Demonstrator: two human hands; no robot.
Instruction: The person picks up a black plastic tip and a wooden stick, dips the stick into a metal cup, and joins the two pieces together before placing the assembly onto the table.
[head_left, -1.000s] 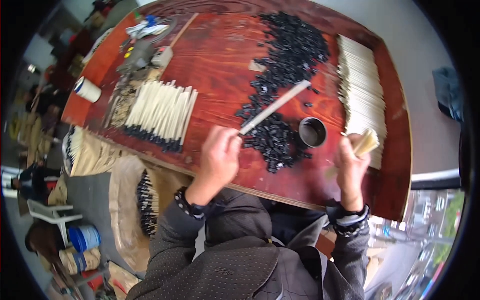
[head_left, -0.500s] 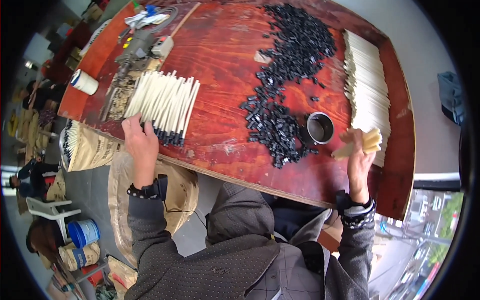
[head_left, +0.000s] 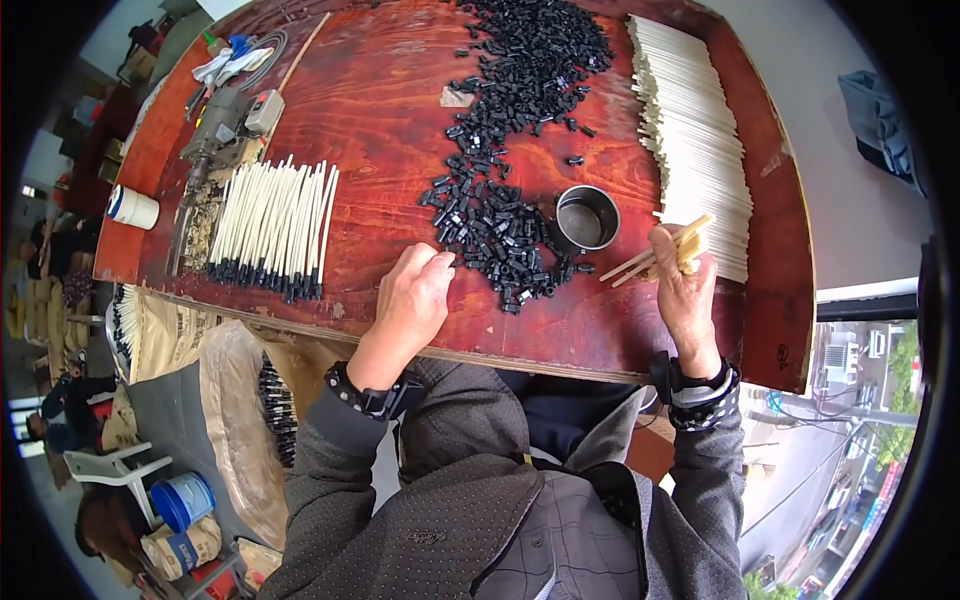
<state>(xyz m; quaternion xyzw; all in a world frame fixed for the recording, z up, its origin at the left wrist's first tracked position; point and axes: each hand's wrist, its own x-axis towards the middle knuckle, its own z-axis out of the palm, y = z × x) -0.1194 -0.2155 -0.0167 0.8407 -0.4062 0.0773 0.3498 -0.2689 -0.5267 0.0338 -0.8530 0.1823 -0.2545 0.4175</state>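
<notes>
My left hand (head_left: 412,295) is at the near left edge of a heap of small black plastic caps (head_left: 492,215). Its fingers are curled closed, and whatever they may pinch is hidden. My right hand (head_left: 686,300) grips a bunch of thin cream-coloured sticks (head_left: 690,242), a couple of them poking out toward the left. Between the heap and that hand stands a dark round metal cup (head_left: 586,218). A long stack of bare white sticks (head_left: 695,140) lies behind the right hand. Off to the left, a row of sticks with black-capped ends (head_left: 272,218) lies side by side.
All this lies on a red wooden table (head_left: 385,130) with raised borders. A small machine (head_left: 218,128), a grey switch box (head_left: 264,112) and a white jar (head_left: 133,207) occupy its left side. Below the near edge, an open sack (head_left: 235,420) holds more black-ended pieces.
My left hand has left the capped sticks and moved right to the black heap. The right hand still holds its bunch, now with sticks fanned leftward. The whole view has shifted somewhat.
</notes>
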